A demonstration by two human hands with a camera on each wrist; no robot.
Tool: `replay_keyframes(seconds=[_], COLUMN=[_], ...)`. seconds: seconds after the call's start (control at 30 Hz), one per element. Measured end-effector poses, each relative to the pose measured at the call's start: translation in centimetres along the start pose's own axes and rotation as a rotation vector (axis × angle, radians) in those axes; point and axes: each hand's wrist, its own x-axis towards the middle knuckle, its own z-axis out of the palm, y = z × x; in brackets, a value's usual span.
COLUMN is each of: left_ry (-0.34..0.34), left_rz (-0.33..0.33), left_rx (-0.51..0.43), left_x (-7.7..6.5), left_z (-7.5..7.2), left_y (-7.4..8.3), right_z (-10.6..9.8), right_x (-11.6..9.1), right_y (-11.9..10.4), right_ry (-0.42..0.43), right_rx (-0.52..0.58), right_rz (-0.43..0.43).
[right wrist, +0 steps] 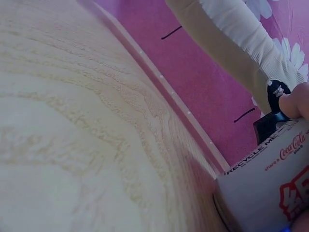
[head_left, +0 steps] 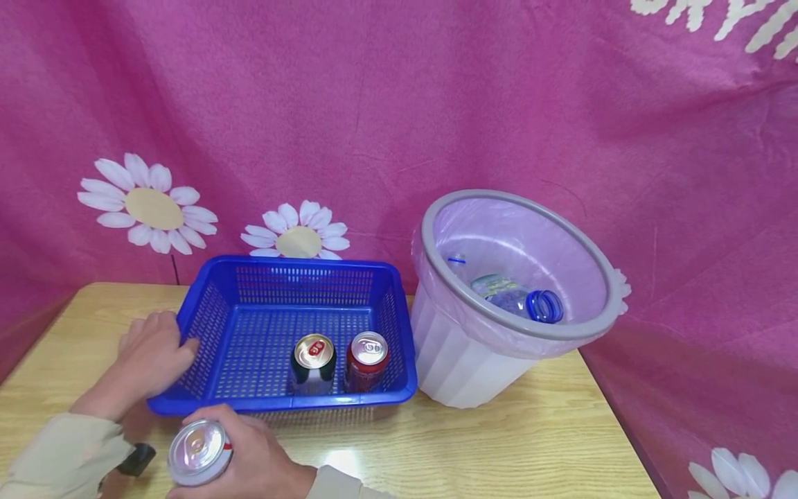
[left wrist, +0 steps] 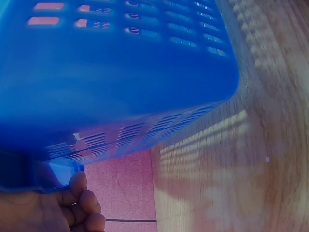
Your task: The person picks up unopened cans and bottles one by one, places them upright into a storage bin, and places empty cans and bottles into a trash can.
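Note:
A blue plastic basket (head_left: 305,299) stands on the table, and my left hand (head_left: 147,357) grips its left rim. In the left wrist view, the curled fingers (left wrist: 87,208) of that hand hold the rim below the slotted wall. My right hand (head_left: 249,450) holds a white Coca-Cola can (head_left: 198,450) just in front of the basket's near left corner. Red lettering shows on the can's side in the right wrist view. Inside the basket, near its front wall, stand a dark can (head_left: 314,360) with a gold top and a red can (head_left: 368,360).
To the right of the basket stands a white bin (head_left: 461,367) with a grey rim and a pinkish liner. Several plastic bottles (head_left: 508,294) lie in it. A pink cloth (head_left: 374,125) with daisies hangs behind the wooden table (head_left: 499,443).

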Motion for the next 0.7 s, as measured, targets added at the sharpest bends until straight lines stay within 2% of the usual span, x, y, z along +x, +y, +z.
replay_keyframes(seconds=[0.17,0.4,0.7], left_ry=[0.004,0.0,0.019], left_rz=[0.003,0.003,0.024], left_rx=[0.008,0.014,0.016], left_x=[0.03,0.07,0.08], left_z=[-0.02,-0.03,-0.11], left_y=[0.01,0.05,-0.13], right_z=[-0.22,-0.39,-0.92], right_x=[-0.1,-0.36,-0.61], right_y=[-0.13,-0.07,-0.64], right_ry=[-0.031,-0.022,-0.042], right_rx=[0.022,-0.092,-0.05], right_rz=[0.002,-0.077,-0.053])
